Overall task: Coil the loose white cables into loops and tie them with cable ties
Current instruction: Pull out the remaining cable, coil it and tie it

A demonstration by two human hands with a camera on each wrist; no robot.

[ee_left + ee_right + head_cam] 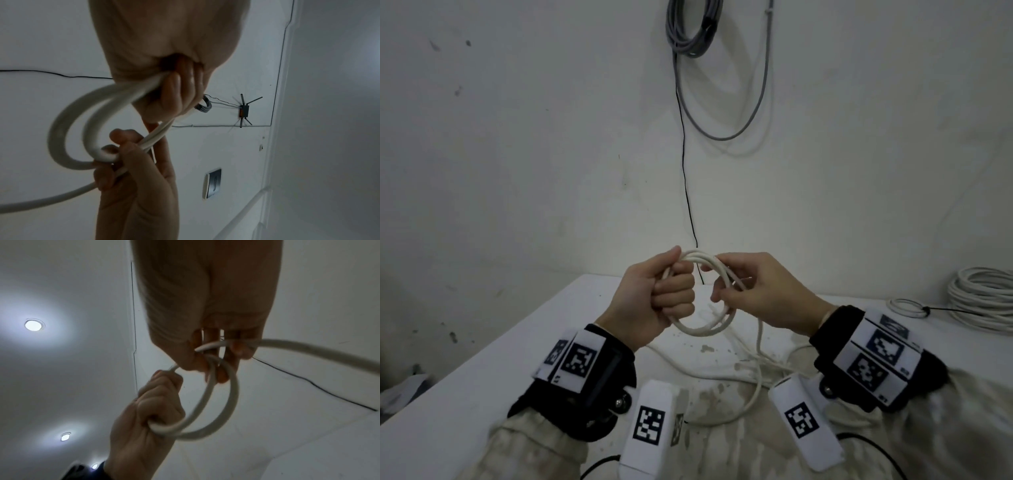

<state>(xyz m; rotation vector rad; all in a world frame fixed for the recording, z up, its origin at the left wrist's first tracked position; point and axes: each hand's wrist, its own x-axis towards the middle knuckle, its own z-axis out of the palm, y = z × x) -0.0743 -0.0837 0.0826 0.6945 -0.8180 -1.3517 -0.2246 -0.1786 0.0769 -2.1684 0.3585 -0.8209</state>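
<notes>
Two hands (654,298) (760,291), white cable (705,329) wound in small loops, tail trailing down

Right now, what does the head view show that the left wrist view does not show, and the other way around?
Only the head view shows the white table, the loose tail of the cable lying on it, a big white coil at the far right, a small tied loop beside it, and a grey cable bundle hanging on the wall.

Only the left wrist view shows a small black box with antennas and a wall plate.

Both show the left hand gripping the white cable loops and the right hand holding them too.
</notes>
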